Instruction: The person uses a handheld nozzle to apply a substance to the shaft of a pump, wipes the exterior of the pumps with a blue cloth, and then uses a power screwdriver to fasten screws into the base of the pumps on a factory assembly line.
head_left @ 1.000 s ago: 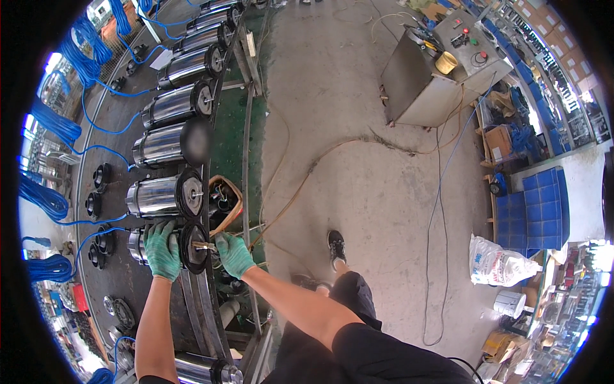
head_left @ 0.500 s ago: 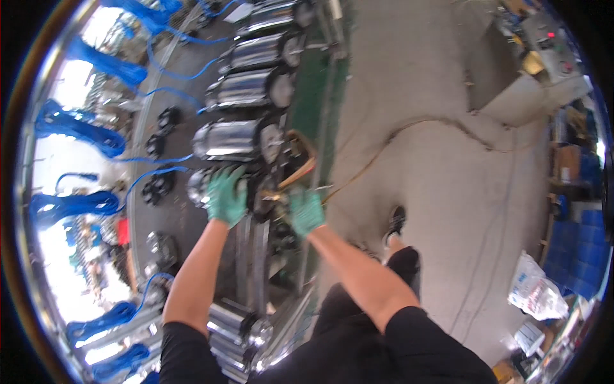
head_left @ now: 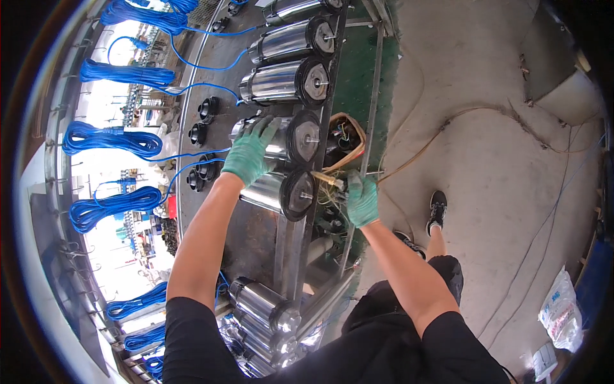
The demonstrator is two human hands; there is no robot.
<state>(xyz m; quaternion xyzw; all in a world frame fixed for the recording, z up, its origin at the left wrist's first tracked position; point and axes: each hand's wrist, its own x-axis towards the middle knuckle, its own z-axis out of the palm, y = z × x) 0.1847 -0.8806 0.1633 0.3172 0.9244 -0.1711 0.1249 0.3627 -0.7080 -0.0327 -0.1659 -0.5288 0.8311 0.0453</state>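
Note:
My left hand (head_left: 251, 152), in a green glove, lies with fingers stretched out over a shiny metal motor cylinder (head_left: 276, 148) with a black end cap. Just nearer to me is another motor cylinder (head_left: 262, 191), partly under that wrist. My right hand (head_left: 362, 200), gloved too, is closed round a tool (head_left: 328, 179) with a yellowish narrow end, pointing left close to the motors' end caps. Its grip is mostly hidden by the fingers, so its kind is unclear. Beyond it, a brown-rimmed open container (head_left: 354, 152) holds wires.
More motor cylinders (head_left: 275, 82) line the bench edge farther off, and others (head_left: 259, 304) lie near me on the left. Coiled blue cables (head_left: 112, 139) hang at the left. Small black round parts (head_left: 198, 134) sit on the bench. A brown hose (head_left: 416, 155) crosses the floor.
The view has shifted. My left hand has moved from the nearest motor to the one beyond it. The tool's tip has drawn back from the nearest motor's end cap.

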